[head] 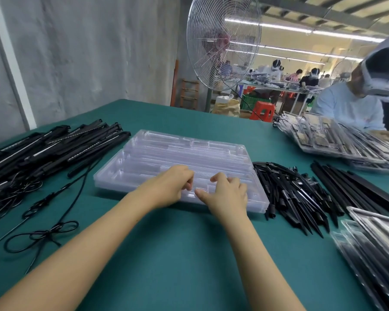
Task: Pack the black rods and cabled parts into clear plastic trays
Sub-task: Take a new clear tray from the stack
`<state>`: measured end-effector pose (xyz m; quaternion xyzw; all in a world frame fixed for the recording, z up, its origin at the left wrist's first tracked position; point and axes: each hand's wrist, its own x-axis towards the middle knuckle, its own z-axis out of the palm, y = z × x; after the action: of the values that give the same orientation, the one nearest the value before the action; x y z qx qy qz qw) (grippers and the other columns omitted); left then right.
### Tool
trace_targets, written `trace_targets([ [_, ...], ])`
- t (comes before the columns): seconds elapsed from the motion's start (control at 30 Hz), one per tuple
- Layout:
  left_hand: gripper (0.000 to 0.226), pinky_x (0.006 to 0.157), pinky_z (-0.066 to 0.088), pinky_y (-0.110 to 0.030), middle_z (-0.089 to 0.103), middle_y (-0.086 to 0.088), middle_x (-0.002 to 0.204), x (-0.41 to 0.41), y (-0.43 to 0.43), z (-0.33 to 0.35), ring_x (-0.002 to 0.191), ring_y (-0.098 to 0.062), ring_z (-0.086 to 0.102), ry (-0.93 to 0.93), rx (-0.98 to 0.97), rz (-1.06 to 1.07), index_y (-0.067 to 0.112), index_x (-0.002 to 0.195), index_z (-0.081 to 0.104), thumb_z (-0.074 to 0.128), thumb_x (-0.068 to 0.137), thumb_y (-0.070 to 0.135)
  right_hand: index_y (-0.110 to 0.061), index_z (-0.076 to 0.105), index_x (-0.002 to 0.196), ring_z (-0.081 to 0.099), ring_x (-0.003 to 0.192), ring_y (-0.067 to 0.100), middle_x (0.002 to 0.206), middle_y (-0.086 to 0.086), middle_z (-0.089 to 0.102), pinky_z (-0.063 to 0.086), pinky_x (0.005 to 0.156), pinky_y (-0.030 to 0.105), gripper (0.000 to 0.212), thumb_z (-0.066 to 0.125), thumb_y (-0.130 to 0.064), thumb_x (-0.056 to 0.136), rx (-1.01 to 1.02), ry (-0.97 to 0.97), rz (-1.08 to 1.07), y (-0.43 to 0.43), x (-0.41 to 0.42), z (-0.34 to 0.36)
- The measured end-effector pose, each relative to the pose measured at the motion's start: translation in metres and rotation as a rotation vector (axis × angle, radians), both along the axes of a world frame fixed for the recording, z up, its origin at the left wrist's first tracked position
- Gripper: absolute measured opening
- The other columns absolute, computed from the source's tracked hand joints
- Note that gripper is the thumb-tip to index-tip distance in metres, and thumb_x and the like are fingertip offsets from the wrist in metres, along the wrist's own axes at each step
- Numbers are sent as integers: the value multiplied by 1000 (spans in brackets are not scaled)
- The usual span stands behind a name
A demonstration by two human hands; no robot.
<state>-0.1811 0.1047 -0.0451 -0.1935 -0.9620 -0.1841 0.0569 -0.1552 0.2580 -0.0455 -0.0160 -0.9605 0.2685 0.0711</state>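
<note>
A stack of clear plastic trays [180, 158] lies in the middle of the green table. My left hand [169, 187] and my right hand [226, 194] rest on its near edge, fingers curled onto the top tray's rim. Whether they pinch the rim is hard to see. A heap of black rods with cables [45, 151] lies to the left. A pile of short black pointed parts [294, 191] lies right of the trays. Long black rods [355, 187] lie further right.
Loose black cables [43, 234] trail over the table at front left. Filled trays [373, 248] are stacked at the right front, and more filled trays [337, 140] at the back right in front of another person [350, 106]. A large standing fan [222, 41] is beyond the table.
</note>
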Motion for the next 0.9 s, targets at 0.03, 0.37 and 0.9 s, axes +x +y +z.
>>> trace_targets([
  [0.03, 42, 83, 49, -35, 37, 16, 81, 2, 1, -1, 80, -5, 48, 10, 10, -5, 30, 70, 37, 40, 81, -11, -21, 45, 124, 28, 127, 29, 135, 9, 36, 22, 104, 34, 52, 61, -50, 84, 5, 2, -4, 0, 1, 0],
  [0.37, 41, 85, 46, -37, 42, 5, 87, 12, 6, -1, 91, -19, 49, 64, 55, 38, 28, 71, 35, 34, 74, -12, -22, 45, 124, 18, 140, 26, 149, 7, 28, 13, 114, 41, 49, 58, -49, 85, 61, 7, 27, 1, -3, -3],
  [0.9, 13, 75, 44, -30, 58, -3, 90, 13, 2, -4, 88, -22, 53, 382, -84, -109, 8, 96, 64, 65, 85, 1, -20, 51, 80, 48, 98, 20, 91, -4, 61, 29, 87, 35, 27, 63, -43, 84, -102, 258, -40, -4, -3, -5],
])
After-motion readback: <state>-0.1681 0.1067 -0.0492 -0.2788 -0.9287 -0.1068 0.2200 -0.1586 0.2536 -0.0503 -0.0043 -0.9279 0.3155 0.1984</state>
